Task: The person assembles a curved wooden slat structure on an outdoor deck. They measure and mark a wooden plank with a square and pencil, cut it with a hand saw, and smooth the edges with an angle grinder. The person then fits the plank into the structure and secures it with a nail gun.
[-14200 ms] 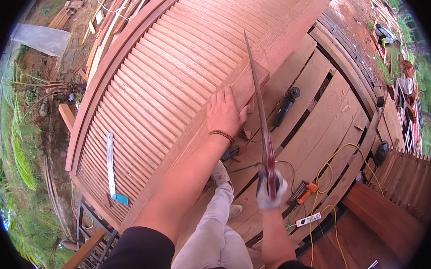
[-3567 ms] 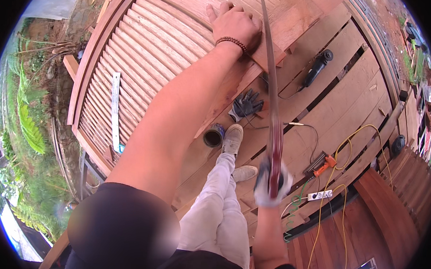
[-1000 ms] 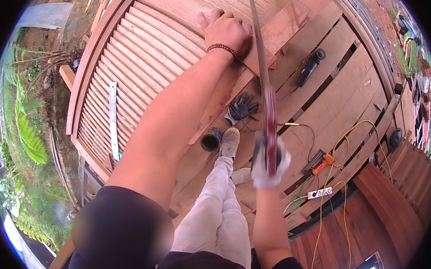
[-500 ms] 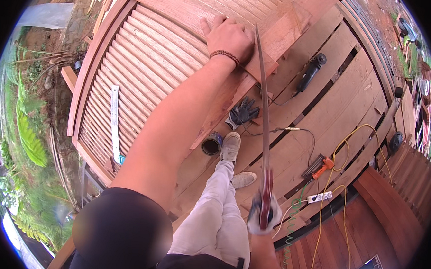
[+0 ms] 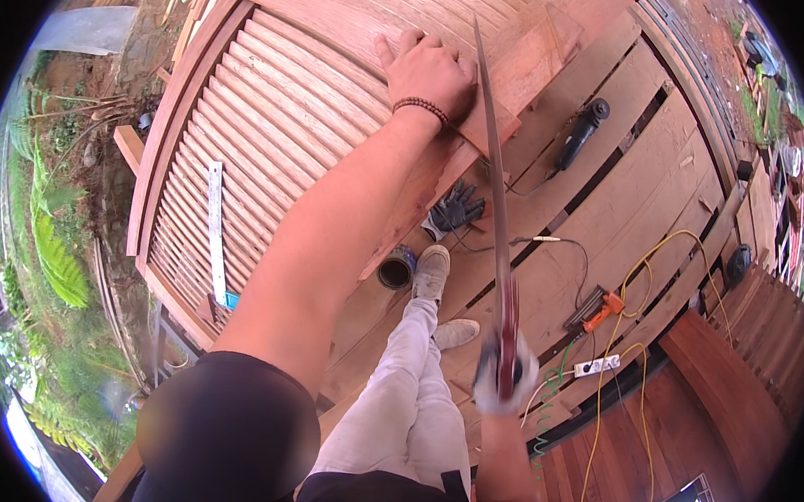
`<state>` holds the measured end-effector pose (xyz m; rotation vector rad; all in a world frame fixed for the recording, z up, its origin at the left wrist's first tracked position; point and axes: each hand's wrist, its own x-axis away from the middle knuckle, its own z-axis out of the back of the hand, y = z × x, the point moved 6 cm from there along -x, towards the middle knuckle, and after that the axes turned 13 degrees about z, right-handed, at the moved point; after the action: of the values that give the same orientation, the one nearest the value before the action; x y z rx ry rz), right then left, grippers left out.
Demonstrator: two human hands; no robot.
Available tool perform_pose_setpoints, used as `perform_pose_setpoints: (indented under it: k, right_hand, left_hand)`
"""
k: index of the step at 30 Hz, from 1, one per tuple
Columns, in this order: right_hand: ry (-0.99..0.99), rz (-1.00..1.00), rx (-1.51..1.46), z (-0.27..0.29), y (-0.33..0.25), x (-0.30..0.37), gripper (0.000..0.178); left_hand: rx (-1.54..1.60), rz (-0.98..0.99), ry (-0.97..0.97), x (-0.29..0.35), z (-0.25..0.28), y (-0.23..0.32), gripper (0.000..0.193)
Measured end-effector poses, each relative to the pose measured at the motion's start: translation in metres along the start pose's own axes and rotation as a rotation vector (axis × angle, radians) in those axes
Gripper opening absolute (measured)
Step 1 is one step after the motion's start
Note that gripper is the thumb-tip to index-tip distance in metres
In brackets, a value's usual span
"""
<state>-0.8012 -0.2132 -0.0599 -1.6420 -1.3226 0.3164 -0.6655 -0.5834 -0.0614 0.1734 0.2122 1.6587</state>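
Observation:
A handsaw [image 5: 498, 206] with a reddish-brown handle is in my right hand [image 5: 505, 376], which wears a white and dark glove and is closed round the grip. Seen nearly edge-on, the blade points away from me, its far part over the edge of a wooden board [image 5: 520, 71]. My left hand [image 5: 432, 73], bare with a beaded bracelet at the wrist, presses on the wood just left of the blade. Its fingers are apart and slightly bent; the thumb is hidden. Under my left arm lies a slatted wooden panel [image 5: 274, 94].
A metal square [image 5: 215, 228] rests on the slats. On the plank deck below are an angle grinder [image 5: 581, 138], a dark glove [image 5: 457, 207], an open can [image 5: 396, 269], an orange-handled tool [image 5: 599, 309], a white power strip [image 5: 596, 366] and a yellow cord [image 5: 642, 264]. My shoes stand beside the can.
My right hand has pushed the saw forward, away from me, and slightly right. The blade tip reaches farther over the wood. My left hand has stayed in place.

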Motion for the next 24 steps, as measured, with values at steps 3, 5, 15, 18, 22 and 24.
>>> perform_pose_setpoints:
  k: [3, 5, 15, 18, 22, 24]
  right_hand:
    - [-0.191, 0.731, 0.968, -0.106, -0.040, -0.107, 0.011]
    - [-0.137, 0.593, 0.863, -0.099, -0.035, -0.097, 0.005]
    - [-0.217, 0.734, 0.980, -0.092, -0.028, -0.100, 0.010]
    - [-0.196, 0.558, 0.920, -0.061, -0.029, -0.045, 0.013]
    - [-0.034, -0.059, 0.461, 0.051, 0.014, 0.070, 0.027]
    - [0.238, -0.232, -0.230, -0.005, 0.019, 0.010, 0.022]
  left_hand:
    - [0.008, -0.027, -0.007, -0.008, 0.006, 0.017, 0.039]
    - [-0.011, -0.008, 0.004, -0.011, 0.005, 0.011, 0.039]
    - [0.012, -0.017, 0.010, -0.008, 0.002, 0.011, 0.040]
    - [-0.024, 0.028, -0.009, -0.009, 0.005, 0.001, 0.039]
    - [0.007, 0.002, 0.047, -0.008, 0.007, 0.001, 0.036]
    - [0.012, 0.003, 0.011, -0.005, 0.000, -0.002, 0.036]
